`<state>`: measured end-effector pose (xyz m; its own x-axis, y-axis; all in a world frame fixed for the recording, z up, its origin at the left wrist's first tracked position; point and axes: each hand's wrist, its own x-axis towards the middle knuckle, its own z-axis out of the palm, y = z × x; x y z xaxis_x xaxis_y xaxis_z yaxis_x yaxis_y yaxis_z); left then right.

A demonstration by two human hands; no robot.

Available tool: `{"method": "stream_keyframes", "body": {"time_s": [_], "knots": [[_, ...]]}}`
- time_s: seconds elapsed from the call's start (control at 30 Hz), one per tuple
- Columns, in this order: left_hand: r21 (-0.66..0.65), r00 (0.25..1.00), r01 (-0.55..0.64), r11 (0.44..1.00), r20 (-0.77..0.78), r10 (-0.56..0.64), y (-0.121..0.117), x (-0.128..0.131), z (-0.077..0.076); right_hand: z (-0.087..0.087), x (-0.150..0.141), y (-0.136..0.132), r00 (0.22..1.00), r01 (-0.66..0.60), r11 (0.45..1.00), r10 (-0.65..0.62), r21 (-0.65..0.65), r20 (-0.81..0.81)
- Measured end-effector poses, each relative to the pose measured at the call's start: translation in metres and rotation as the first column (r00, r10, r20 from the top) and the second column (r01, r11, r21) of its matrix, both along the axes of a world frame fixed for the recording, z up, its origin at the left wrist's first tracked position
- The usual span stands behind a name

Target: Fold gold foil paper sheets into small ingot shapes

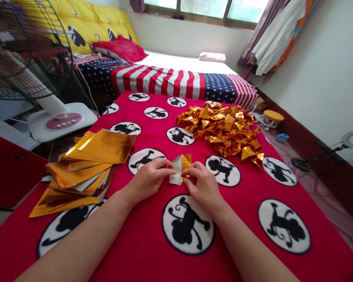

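Between my two hands is a small sheet of gold foil paper (176, 172), partly folded, its pale back showing on the left and shiny gold on the right. My left hand (153, 176) pinches its left edge with thumb and fingertips. On the right side, my right hand (200, 182) grips the gold part, its fingers covering some of it. Left of my hands lies a fanned stack of flat gold foil sheets (79, 166). Beyond my right hand sits a heap of folded gold foil pieces (223, 127).
A red cloth with monkey prints (238, 235) covers the table. At the left edge stands a white fan (61, 119) with a wire cage. Behind the table is a bed (170, 80) with a striped, starred cover. A yellow stool (273, 115) is on the floor at right.
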<state>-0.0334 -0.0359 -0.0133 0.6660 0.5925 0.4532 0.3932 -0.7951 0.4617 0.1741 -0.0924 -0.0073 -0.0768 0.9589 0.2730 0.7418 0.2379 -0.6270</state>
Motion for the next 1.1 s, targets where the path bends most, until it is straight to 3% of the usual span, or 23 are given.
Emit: {"method": "stream_keyframes", "body": {"time_s": [0.23, 0.47, 0.63, 0.83, 0.97, 1.1], "knots": [[-0.042, 0.992, -0.045, 0.998, 0.12, 0.05, 0.001, 0.007, -0.003, -0.005, 0.007, 0.018, 0.995, -0.034, 0.999, 0.037, 0.031, -0.093], [0.015, 0.997, -0.03, 0.999, 0.065, 0.029, -0.002, 0.012, -0.006, -0.006, 0.007, 0.021, 0.987, -0.062, 0.995, 0.073, 0.078, -0.144], [0.158, 0.998, -0.054, 0.986, 0.041, 0.049, 0.001, 0.016, -0.005, -0.007, 0.006, 0.019, 0.984, -0.048, 0.995, 0.062, 0.084, -0.168], [0.319, 0.997, -0.004, 0.948, -0.071, 0.029, 0.001, 0.018, -0.001, -0.006, 0.005, 0.015, 0.983, -0.052, 0.997, 0.061, 0.055, -0.175], [0.279, 0.994, 0.064, 0.958, -0.102, -0.037, 0.0, 0.016, 0.0, -0.005, 0.004, 0.01, 0.984, -0.04, 0.999, 0.046, 0.036, -0.169], [0.17, 0.997, 0.052, 0.984, -0.064, -0.042, 0.003, 0.016, -0.002, -0.004, 0.003, 0.01, 0.984, -0.033, 0.999, 0.035, 0.015, -0.172]]}}
